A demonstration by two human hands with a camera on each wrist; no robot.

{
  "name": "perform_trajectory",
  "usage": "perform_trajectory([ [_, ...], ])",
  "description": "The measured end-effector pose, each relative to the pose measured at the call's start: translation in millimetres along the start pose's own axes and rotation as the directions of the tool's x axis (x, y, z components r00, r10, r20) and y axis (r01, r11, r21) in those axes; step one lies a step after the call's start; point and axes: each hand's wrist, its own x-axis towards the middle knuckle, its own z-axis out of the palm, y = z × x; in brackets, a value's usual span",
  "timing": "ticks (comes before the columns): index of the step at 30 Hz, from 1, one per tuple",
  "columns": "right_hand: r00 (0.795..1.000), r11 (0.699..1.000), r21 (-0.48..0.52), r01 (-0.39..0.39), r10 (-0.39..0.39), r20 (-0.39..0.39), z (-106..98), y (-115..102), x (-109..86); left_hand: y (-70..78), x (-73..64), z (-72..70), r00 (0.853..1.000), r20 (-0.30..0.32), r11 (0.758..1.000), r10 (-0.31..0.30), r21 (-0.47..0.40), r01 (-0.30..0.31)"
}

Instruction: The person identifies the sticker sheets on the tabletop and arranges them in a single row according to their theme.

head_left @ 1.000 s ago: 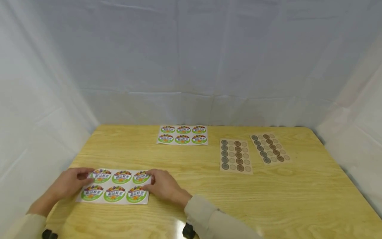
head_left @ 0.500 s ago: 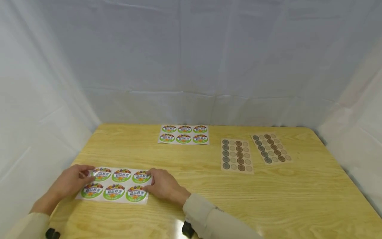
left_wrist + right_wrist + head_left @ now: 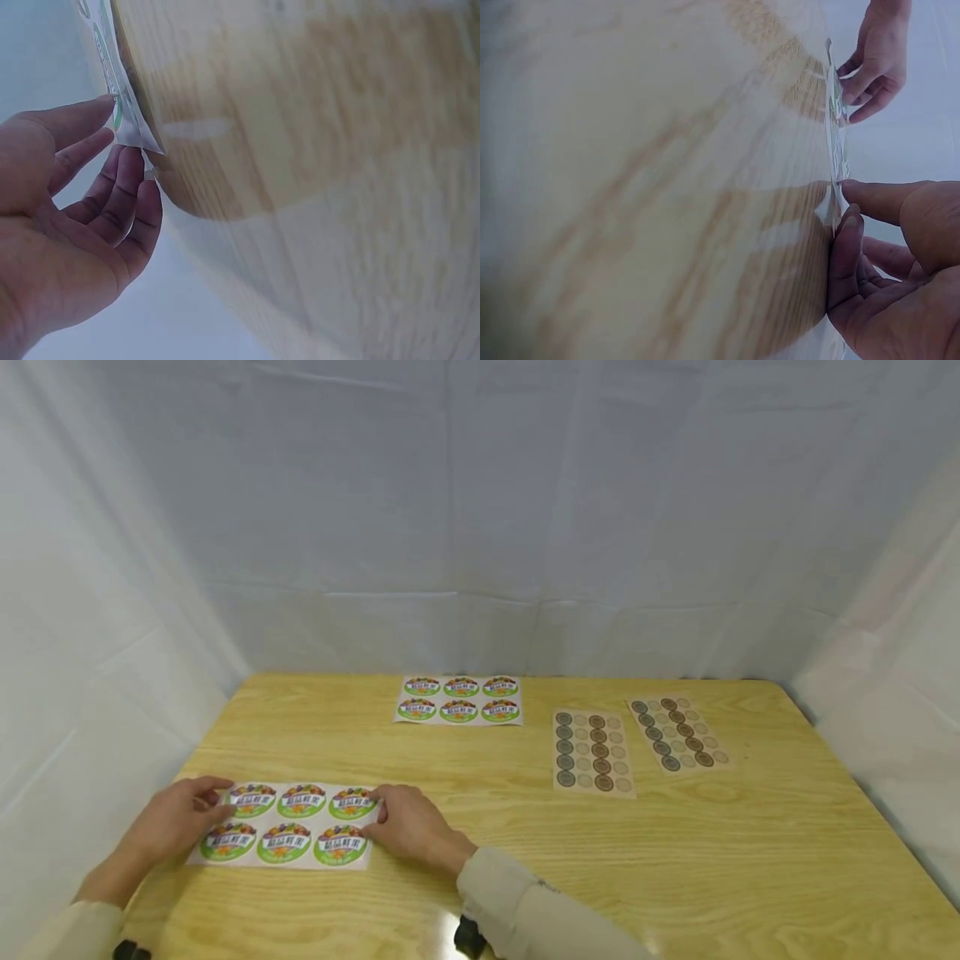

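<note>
A white sheet of round fruit-pattern stickers (image 3: 309, 823), green, purple and orange, lies at the front left of the table in the head view. My left hand (image 3: 174, 820) holds its left end, with thumb and forefinger at the edge. The left wrist view has the sheet's corner (image 3: 135, 131) bent up a little by the fingertips. At the right end, my right hand (image 3: 415, 828) pinches the sheet between thumb and forefinger. In the right wrist view, the right hand's curled fingers (image 3: 847, 255) rest against the tabletop beside the sheet's edge.
A matching fruit sticker sheet (image 3: 459, 701) lies at the table's back edge. Two beige sheets with grey and brown round stickers, one nearer (image 3: 592, 753) and one farther right (image 3: 678, 734), lie at right. White cloth (image 3: 480, 527) encloses the wooden table (image 3: 712, 852).
The sticker sheet in my hands has shifted very slightly left. Both hands stay at its two ends; the other sheets lie where they were.
</note>
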Motion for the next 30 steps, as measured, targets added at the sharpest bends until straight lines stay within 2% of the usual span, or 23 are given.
perform_trajectory([
  [13,1.000,1.000,0.015,-0.018,0.018,0.003,2,-1,-1.9,-0.2,-7.0,0.6,0.999,0.041,1.000,0.004,0.019,-0.004],
  [20,0.998,0.995,0.100,-0.001,-0.005,0.058,-3,2,-4.0,3.2,-12.2,-4.9,0.998,0.054,0.997,-0.014,0.076,0.010],
  [25,0.994,0.990,0.130,0.045,-0.057,0.088,-13,4,-5.8,13.7,-14.8,-15.7,0.998,0.047,0.992,-0.038,0.120,0.032],
  [30,0.989,0.982,0.176,0.068,-0.090,0.120,-29,8,-5.4,31.2,-14.1,-21.9,1.000,0.029,0.995,0.003,0.100,-0.005],
])
